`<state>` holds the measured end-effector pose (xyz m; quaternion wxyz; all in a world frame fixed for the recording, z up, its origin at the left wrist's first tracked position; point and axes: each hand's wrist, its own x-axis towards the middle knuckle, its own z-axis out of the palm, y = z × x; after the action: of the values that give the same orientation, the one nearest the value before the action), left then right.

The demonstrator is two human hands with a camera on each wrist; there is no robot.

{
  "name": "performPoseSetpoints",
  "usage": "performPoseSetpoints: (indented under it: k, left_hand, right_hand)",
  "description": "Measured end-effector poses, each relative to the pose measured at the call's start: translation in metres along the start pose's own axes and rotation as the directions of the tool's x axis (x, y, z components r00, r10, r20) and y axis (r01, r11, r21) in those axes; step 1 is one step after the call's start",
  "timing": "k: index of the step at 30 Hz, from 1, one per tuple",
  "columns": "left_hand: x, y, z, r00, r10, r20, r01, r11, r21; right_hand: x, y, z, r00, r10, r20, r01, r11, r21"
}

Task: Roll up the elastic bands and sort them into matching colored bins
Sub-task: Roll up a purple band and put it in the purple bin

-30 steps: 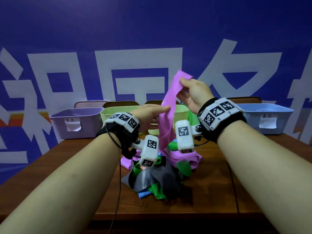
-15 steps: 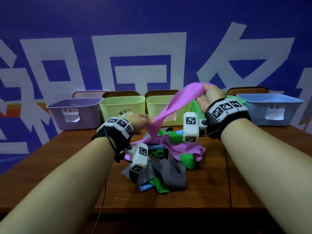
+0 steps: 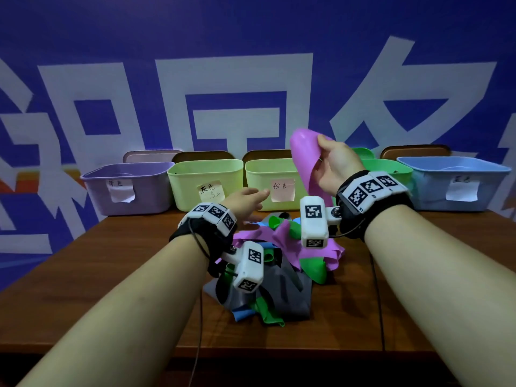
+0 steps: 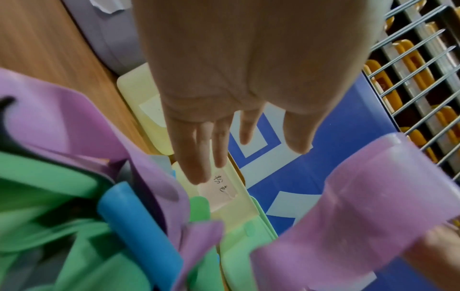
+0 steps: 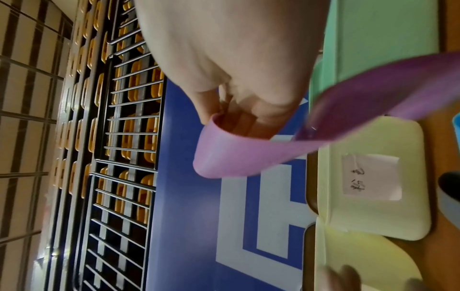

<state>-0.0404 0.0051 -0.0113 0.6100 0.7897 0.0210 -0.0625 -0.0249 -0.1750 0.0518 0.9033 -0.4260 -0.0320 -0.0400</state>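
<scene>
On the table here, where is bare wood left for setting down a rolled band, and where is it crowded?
Bare wood lies left of the band pile in front of the purple bin, right of the pile before the blue bin, and along the near table edge. Crowded: the middle, under both forearms, and the bin row at the back.

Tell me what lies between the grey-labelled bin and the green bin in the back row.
One yellow-green bin with a pink note; the head view shows it.
</scene>
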Motion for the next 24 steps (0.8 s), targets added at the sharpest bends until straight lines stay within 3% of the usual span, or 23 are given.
performPoseSetpoints:
  k: [6, 12, 15, 18, 24]
  left_hand:
    - [-0.001, -0.008, 0.005, 0.979, -0.119, 0.164, 0.156, 0.958, -0.239]
    - [-0.005, -0.004, 0.007, 0.973, -0.033, 0.228, 0.145, 0.855, -0.499]
    - [-0.007, 0.003, 0.009, 0.977, 0.043, 0.21, 0.058, 0.891, -0.449]
    - [-0.007, 0.006, 0.01, 0.973, 0.092, 0.21, -0.024, 0.952, -0.306]
    - [-0.018, 0.02, 0.017, 0.965, 0.209, 0.159, -0.176, 0.964, -0.198]
  right_hand:
    - [-0.004, -0.01, 0.008, 0.986, -0.054, 0.156, 0.042, 0.996, 0.077]
    - [0.002, -0.01, 0.003, 0.994, -0.011, 0.105, 0.01, 1.0, 0.009]
    - [0.002, -0.008, 0.001, 0.998, -0.016, 0.06, 0.018, 0.999, -0.031]
    - [-0.001, -0.01, 0.002, 0.994, -0.041, 0.098, 0.045, 0.998, -0.039]
    - [-0.014, -0.017, 0.02, 0.981, -0.135, 0.137, 0.151, 0.981, -0.121]
